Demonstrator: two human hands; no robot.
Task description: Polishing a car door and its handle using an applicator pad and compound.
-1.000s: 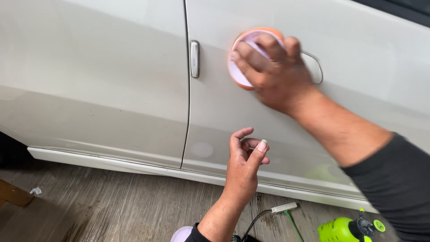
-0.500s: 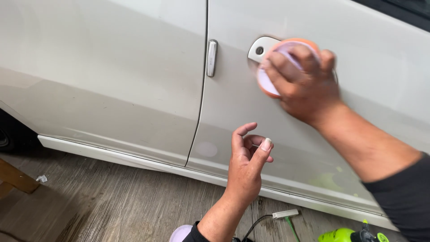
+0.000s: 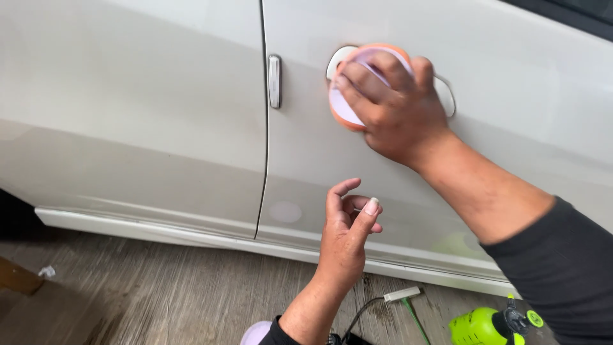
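Head view. I see my right hand (image 3: 397, 108) pressing a round polishing pad (image 3: 348, 102), orange-rimmed with a pale lilac face, flat against the white car door (image 3: 319, 160). The fingers spread over the pad's back and clamp it. The pad sits at the door's upper part, over the forward end of the door handle (image 3: 447, 96), which my hand partly hides, so the handle recess shows only at its left and right ends.

My left hand (image 3: 348, 230) hovers lower, near the door's bottom edge, fingers loosely curled with the thumb raised; it holds nothing, and I cannot tell whether the fingertips touch the panel.

Left of the pad, a small upright trim piece (image 3: 274, 80) sits just beside the vertical panel seam (image 3: 263, 128) between the two doors. The sill (image 3: 191, 233) runs along the doors' lower edge above a wood-grain floor (image 3: 159, 294).

On the floor at the lower right stands a bright green spray bottle (image 3: 482, 326) with a black-and-green cap; its contents are not visible. A dark cable (image 3: 361, 316) and a pale flat piece (image 3: 402, 294) lie near it.
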